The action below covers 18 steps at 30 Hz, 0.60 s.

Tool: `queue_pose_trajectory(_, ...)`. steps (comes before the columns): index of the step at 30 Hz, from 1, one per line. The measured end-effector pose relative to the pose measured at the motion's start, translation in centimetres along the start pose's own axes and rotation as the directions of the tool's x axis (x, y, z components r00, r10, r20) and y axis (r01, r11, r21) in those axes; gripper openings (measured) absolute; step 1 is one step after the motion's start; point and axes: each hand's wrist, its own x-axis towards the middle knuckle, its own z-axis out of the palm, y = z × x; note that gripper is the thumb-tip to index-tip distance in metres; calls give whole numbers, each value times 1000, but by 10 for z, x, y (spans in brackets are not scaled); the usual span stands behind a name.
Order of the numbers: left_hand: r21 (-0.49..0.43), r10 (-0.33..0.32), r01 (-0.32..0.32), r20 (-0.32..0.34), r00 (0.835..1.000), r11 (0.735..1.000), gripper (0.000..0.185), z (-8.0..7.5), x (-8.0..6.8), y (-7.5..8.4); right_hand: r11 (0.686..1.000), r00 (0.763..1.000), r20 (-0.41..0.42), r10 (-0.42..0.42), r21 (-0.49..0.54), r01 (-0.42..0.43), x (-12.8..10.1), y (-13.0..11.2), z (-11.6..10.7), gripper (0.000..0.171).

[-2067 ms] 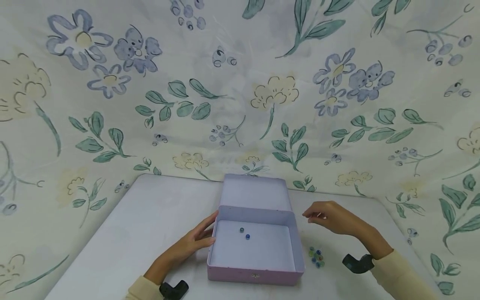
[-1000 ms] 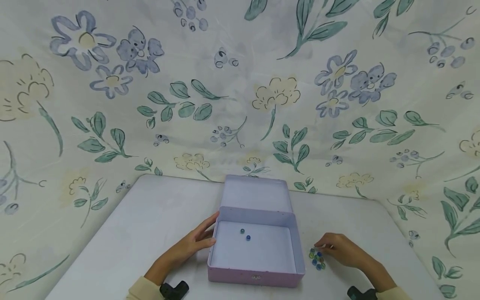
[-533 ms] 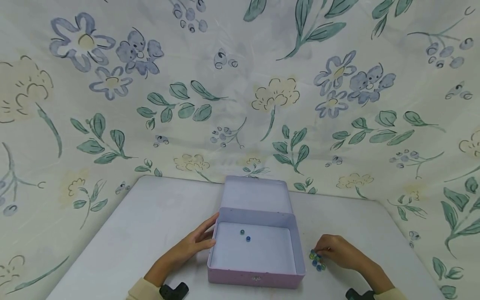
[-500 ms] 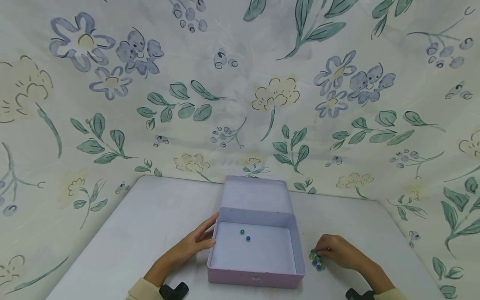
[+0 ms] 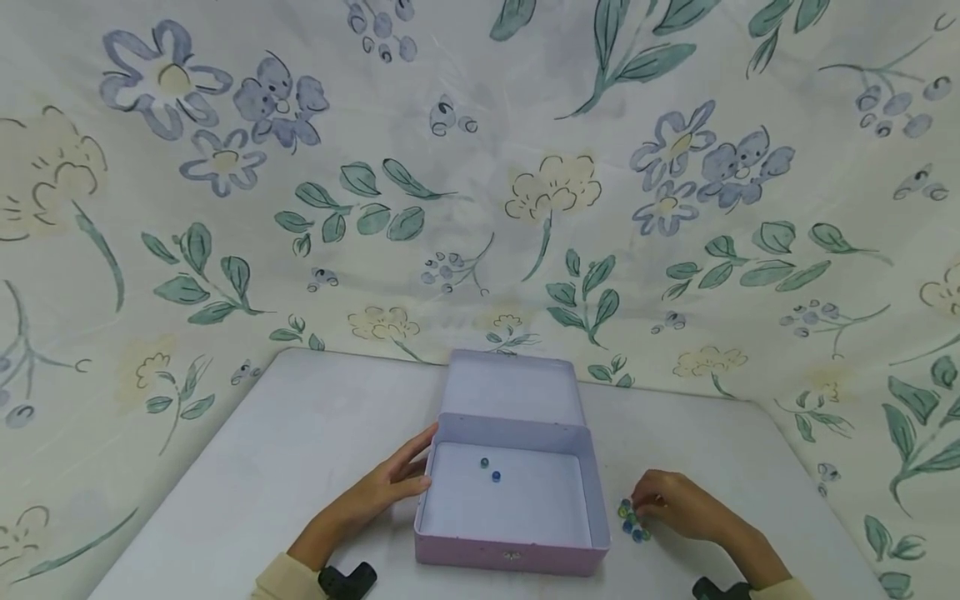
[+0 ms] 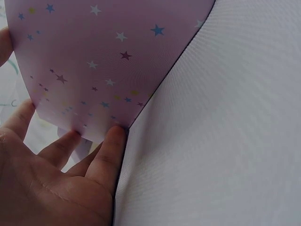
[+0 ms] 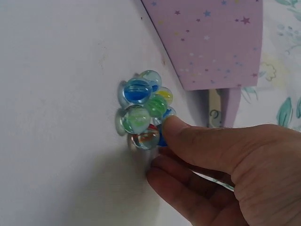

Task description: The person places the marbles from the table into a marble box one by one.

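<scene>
An open pink-lilac tin box (image 5: 512,561) stands mid-table, two marbles, one greenish (image 5: 484,462) and one blue (image 5: 496,477), on its floor. My left hand (image 5: 382,490) rests against the box's left side; in the left wrist view its fingertips (image 6: 115,134) touch the star-printed wall (image 6: 108,52). To the box's right lies a tight cluster of several glass marbles (image 7: 136,119). My right hand (image 5: 678,504) is at the cluster's edge, its thumb (image 7: 176,127) and fingers pinching a dark blue marble (image 7: 162,139), which they mostly hide.
The box's lid (image 5: 513,387) is folded back behind it. A white table (image 5: 337,417) extends on both sides. Behind it hangs a flower-printed cloth (image 5: 450,200). A black wrist camera (image 5: 347,581) sits on the left wrist, another (image 5: 720,589) on the right.
My right hand has come down from above the table, right of the box, toward me to the marble cluster, its fingers closing there. The left hand, box and two marbles inside it stay put.
</scene>
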Motion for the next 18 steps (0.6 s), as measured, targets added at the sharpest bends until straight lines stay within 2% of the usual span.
queue_pose_trajectory(7,3,-10,10,-4,1000,1000,72,1,0,2,998,1000,-11,25,63,-24,-1,4,-6,6)
queue_pose_trajectory(15,7,-1,1,0,1000,1000,71,1,-1,2,999,998,-55,43,-10,-44,-2,0,-17,12)
queue_pose_trajectory(18,8,1,-1,-1,1000,1000,71,1,-1,2,999,996,-89,22,-28,-24,-1,-1,-22,13)
